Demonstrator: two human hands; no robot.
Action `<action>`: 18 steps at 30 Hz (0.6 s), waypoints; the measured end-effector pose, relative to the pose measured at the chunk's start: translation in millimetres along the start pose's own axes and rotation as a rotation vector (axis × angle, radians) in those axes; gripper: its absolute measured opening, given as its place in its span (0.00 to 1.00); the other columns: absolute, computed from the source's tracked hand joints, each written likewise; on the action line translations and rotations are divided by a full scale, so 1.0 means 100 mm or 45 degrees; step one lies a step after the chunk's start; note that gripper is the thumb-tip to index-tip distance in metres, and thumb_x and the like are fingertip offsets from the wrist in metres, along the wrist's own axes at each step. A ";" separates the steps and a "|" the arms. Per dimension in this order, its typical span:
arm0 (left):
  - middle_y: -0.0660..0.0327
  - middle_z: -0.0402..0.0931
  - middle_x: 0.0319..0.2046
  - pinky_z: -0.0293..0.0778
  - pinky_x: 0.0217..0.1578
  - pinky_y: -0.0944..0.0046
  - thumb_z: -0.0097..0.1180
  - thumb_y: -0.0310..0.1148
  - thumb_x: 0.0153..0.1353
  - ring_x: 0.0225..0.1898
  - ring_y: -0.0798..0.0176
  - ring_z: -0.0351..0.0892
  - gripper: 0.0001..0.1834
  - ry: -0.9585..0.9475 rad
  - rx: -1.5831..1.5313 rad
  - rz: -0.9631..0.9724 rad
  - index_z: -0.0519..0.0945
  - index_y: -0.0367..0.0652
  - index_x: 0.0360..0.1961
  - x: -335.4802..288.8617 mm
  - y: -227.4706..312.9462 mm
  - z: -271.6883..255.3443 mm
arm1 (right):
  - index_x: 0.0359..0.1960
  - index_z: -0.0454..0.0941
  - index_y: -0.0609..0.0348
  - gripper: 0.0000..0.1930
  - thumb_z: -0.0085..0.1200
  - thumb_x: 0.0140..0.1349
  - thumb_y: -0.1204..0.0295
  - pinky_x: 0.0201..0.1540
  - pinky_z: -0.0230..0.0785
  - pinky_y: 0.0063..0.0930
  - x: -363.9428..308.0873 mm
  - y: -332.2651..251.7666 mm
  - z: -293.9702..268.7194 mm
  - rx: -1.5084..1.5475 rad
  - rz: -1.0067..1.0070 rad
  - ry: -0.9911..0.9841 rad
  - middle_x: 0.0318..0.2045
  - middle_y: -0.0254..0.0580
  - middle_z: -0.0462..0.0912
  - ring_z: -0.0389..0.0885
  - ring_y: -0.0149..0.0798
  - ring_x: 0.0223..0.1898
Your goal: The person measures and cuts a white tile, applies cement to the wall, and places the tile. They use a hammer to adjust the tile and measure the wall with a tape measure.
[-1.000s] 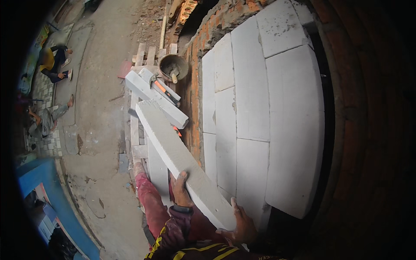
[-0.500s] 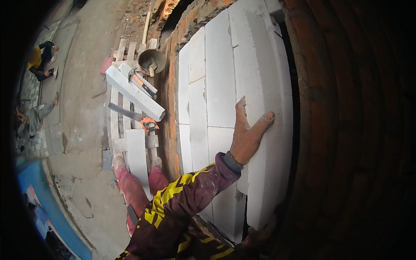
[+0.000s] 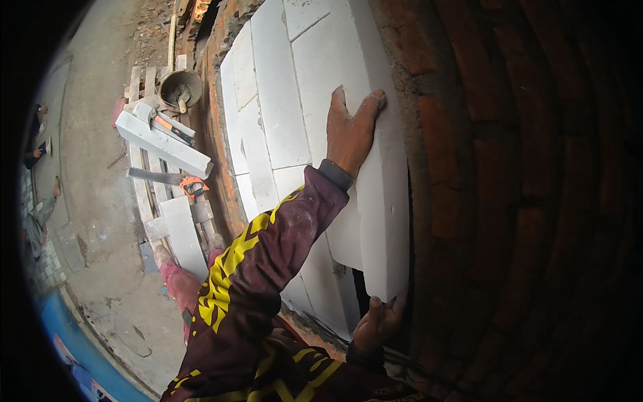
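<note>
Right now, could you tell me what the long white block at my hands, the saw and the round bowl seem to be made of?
Long white block: probably lightweight concrete; it looks pale and matt, with squared edges.
Saw: blade likely metal, being thin, flat and grey; handle perhaps plastic, judging by its bright orange colour.
Round bowl: dark and dull; plastic, rubber or metal, I cannot tell.

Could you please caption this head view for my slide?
Left hand on white block, right hand at its near end.
</note>
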State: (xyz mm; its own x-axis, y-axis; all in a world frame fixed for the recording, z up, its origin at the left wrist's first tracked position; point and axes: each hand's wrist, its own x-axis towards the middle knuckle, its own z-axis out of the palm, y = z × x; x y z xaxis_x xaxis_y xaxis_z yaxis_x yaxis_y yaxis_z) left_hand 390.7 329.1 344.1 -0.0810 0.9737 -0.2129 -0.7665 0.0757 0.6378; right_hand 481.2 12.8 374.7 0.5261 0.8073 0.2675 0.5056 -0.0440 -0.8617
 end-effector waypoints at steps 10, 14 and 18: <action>0.29 0.65 0.63 0.63 0.67 0.53 0.61 0.56 0.62 0.66 0.40 0.67 0.52 0.159 0.376 0.192 0.61 0.12 0.66 0.24 -0.12 0.20 | 0.73 0.55 0.76 0.36 0.49 0.71 0.62 0.70 0.57 0.39 0.16 0.11 0.04 -0.327 0.085 0.019 0.68 0.64 0.67 0.68 0.50 0.68; 0.35 0.71 0.53 0.68 0.61 0.49 0.64 0.49 0.62 0.57 0.39 0.72 0.41 0.190 0.310 0.276 0.70 0.19 0.60 0.27 -0.13 0.21 | 0.73 0.54 0.77 0.38 0.46 0.75 0.54 0.72 0.56 0.40 0.13 0.07 0.03 -0.609 -0.007 0.005 0.69 0.70 0.64 0.67 0.54 0.69; 0.36 0.69 0.56 0.68 0.62 0.50 0.65 0.49 0.61 0.60 0.39 0.70 0.44 0.214 0.305 0.288 0.66 0.20 0.64 0.32 -0.14 0.22 | 0.72 0.55 0.79 0.39 0.41 0.78 0.50 0.71 0.57 0.42 0.14 0.09 0.05 -0.786 0.058 -0.021 0.67 0.72 0.67 0.69 0.57 0.68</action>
State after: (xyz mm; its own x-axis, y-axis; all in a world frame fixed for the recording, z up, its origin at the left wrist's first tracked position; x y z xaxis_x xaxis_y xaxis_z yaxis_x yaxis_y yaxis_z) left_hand 412.8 363.6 345.0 -0.3503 0.9241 -0.1527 -0.5477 -0.0699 0.8337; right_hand 490.1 26.9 368.6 0.5483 0.8053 0.2253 0.7878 -0.4071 -0.4622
